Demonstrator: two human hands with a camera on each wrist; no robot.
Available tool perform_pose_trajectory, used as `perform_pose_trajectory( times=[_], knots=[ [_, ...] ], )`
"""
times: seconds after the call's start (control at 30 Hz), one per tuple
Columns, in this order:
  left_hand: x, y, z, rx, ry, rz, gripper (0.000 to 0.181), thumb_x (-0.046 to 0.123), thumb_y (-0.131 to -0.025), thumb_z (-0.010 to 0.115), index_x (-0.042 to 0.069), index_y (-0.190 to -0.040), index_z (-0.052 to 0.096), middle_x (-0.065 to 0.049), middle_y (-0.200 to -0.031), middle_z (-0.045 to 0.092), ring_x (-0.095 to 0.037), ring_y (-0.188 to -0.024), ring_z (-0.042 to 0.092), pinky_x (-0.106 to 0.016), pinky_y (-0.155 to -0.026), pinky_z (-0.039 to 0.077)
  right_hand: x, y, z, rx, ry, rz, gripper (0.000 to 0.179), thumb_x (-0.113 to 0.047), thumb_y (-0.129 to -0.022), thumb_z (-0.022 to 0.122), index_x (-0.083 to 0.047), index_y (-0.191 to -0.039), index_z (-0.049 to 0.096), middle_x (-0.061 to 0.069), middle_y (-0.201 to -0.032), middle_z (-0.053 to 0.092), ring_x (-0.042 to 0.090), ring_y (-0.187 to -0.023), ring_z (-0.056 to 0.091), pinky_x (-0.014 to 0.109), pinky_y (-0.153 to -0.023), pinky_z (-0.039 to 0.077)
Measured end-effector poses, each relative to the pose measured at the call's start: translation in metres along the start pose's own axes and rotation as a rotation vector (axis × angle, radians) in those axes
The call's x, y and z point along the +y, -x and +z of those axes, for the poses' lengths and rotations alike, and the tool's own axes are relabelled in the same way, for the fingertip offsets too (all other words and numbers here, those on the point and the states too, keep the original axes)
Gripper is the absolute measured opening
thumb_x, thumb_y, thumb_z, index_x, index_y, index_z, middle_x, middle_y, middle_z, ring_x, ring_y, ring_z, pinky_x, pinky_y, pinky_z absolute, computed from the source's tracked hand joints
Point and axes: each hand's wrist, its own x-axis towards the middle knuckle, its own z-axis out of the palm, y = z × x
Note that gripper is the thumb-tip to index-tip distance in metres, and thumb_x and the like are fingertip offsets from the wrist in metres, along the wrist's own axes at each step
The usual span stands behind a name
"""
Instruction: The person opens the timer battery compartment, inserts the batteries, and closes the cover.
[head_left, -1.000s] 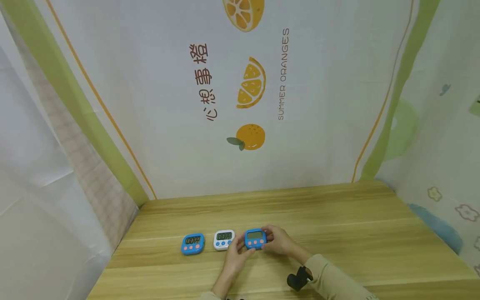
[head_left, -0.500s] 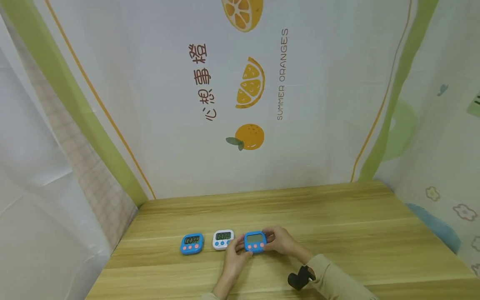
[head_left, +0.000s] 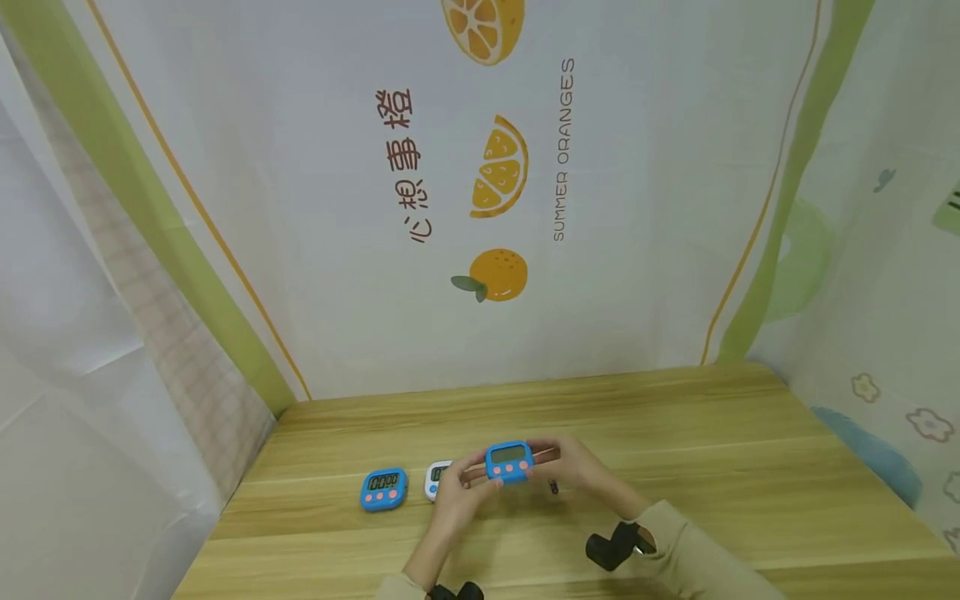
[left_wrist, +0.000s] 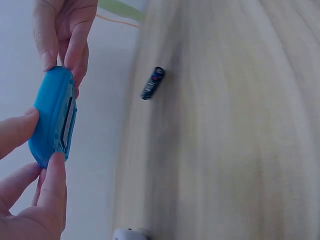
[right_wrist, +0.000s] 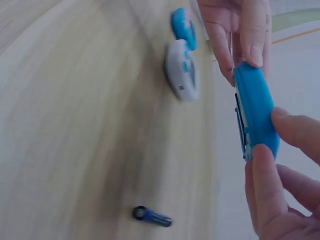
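In my head feed, the left hand [head_left: 457, 493] and right hand [head_left: 568, 462] pinch a blue timer [head_left: 509, 463] at lower centre, fingers bent round its edges, above the tabletop [head_left: 675, 442]; a white timer [head_left: 433, 481] and a second blue timer [head_left: 384, 490] lie left. My left-wrist feed has a dark cylinder [left_wrist: 153, 83] upper centre; the right-wrist, bottom centre.
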Motion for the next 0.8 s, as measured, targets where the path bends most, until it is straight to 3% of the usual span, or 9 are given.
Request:
perform_pose_trajectory(
  times=[0.27, 0.47, 0.7, 0.8],
  knots=[
    [0.017, -0.001, -0.005, -0.027, 0.032, -0.009, 0.054, 0.017, -0.079, 0.067, -0.003, -0.124, 0.046, -0.018, -0.121, 0.046, -0.030, -0.104, 0.050, -0.031, -0.078, 0.049, -0.012, 0.000, -0.008, -0.017, -0.019, -0.070, 0.052, -0.014, -0.079, 0.067, 0.012, -0.119, 0.047, 0.021, -0.108, 0.057, 0.030, -0.095, 0.056, 0.028, -0.072, 0.053],
    [0.020, -0.001, -0.007, -0.003, 0.035, -0.045, 0.054, 0.024, -0.079, 0.067, -0.004, -0.122, 0.049, -0.017, -0.117, 0.052, -0.027, -0.101, 0.052, -0.030, -0.077, 0.050, -0.011, 0.000, -0.008, -0.019, -0.012, -0.115, 0.050, -0.008, -0.078, 0.067, 0.014, -0.118, 0.047, 0.024, -0.108, 0.056, 0.029, -0.092, 0.058, 0.028, -0.069, 0.053],
    [0.019, -0.001, -0.006, 0.030, 0.016, -0.067, 0.056, 0.034, -0.082, 0.062, -0.006, -0.119, 0.051, -0.015, -0.111, 0.055, -0.024, -0.094, 0.056, -0.037, -0.078, 0.049, -0.005, -0.001, -0.004, 0.045, -0.007, -0.097, 0.046, -0.018, -0.081, 0.065, 0.010, -0.114, 0.051, 0.022, -0.108, 0.056, 0.024, -0.088, 0.060, 0.029, -0.068, 0.054],
    [0.020, 0.000, -0.006, 0.009, 0.005, -0.058, 0.054, 0.036, -0.084, 0.059, -0.005, -0.120, 0.051, -0.015, -0.112, 0.054, -0.026, -0.096, 0.055, -0.043, -0.080, 0.047, -0.004, -0.002, -0.003, 0.078, 0.011, -0.103, 0.044, -0.022, -0.082, 0.064, 0.008, -0.112, 0.053, 0.018, -0.104, 0.058, 0.025, -0.085, 0.061, 0.030, -0.068, 0.054]
  ],
)
